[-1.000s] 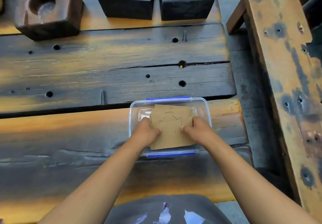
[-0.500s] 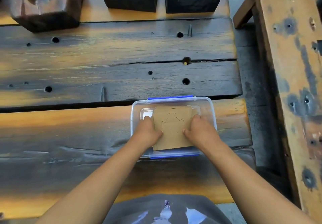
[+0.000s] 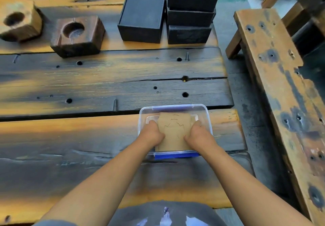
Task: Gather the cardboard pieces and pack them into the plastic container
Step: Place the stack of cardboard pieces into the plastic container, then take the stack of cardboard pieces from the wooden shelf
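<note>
Cardboard pieces (image 3: 174, 132) sat stacked in the plastic container (image 3: 205, 111) near the tabletop's (image 3: 105, 78) right edge.
Left hand (image 3: 152, 133) and right hand (image 3: 199, 136), fingers curled, gripped the stack's sides, apparently seating it flat; black boxes (image 3: 140, 14) stood along the far edge.

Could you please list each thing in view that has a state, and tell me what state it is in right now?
Plastic container: open, no lid on, upright on the table.
Cardboard pieces: stacked in the container, near edge riding over the rim.
Left hand: pressing on the stack's left side.
Right hand: pressing on the stack's right side.
Black box: open, empty.
Stacked black boxes: top one open, holding items.
</note>
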The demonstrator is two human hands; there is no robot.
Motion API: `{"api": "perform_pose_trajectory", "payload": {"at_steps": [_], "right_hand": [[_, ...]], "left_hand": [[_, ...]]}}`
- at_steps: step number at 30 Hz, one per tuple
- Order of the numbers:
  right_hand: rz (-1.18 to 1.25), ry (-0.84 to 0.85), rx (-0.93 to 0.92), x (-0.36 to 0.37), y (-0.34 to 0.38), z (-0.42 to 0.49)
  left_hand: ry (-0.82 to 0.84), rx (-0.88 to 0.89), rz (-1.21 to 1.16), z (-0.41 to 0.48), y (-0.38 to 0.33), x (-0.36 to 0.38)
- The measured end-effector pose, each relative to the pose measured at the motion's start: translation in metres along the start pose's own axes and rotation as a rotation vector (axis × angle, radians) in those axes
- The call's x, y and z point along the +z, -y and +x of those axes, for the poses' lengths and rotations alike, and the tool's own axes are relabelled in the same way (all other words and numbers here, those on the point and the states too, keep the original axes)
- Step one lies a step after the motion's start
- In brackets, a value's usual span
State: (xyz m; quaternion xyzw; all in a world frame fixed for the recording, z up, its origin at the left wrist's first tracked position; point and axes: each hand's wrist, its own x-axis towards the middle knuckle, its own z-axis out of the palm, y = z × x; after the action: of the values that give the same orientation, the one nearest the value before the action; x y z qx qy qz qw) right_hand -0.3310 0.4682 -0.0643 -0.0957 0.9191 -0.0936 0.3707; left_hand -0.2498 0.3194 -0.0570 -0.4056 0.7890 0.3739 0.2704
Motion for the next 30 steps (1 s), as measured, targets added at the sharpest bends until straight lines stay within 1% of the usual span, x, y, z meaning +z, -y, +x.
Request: {"api": "perform_pose_trajectory", "payload": {"at_steps": [3,7,10,12,15,18,20,25,27,30], "right_hand": [[-0.008,-0.049,-0.068,-0.004,-0.002,-0.023],[-0.038,-0.19,-0.182,0.001,-0.006,-0.052],[-0.031,-0.254,-0.183,0.006,-0.006,-0.074],[-0.022,-0.283,-0.132,0.014,-0.006,-0.094],[0.03,-0.339,-0.038,0.036,-0.011,-0.129],[0.105,-0.376,0.105,0.064,-0.025,-0.171],[0.143,-0.363,0.194,0.083,-0.039,-0.198],[0.264,-0.322,0.387,0.121,-0.089,-0.271],[0.305,-0.358,0.455,0.134,-0.111,-0.299],[0.387,-0.462,0.556,0.156,-0.147,-0.347]], "left_hand": [[-0.052,0.094,0.115,-0.017,0.007,-0.011],[-0.096,0.236,0.2,-0.035,0.019,-0.023],[-0.092,0.355,0.244,-0.045,0.028,-0.029],[-0.064,0.429,0.26,-0.053,0.033,-0.029],[0.018,0.531,0.312,-0.066,0.041,-0.024],[0.083,0.656,0.421,-0.085,0.046,-0.011],[0.128,0.739,0.519,-0.101,0.048,0.001],[0.299,0.901,0.726,-0.155,0.043,0.049],[0.329,0.977,0.803,-0.183,0.036,0.075],[0.353,1.127,0.907,-0.236,0.027,0.125]]}}
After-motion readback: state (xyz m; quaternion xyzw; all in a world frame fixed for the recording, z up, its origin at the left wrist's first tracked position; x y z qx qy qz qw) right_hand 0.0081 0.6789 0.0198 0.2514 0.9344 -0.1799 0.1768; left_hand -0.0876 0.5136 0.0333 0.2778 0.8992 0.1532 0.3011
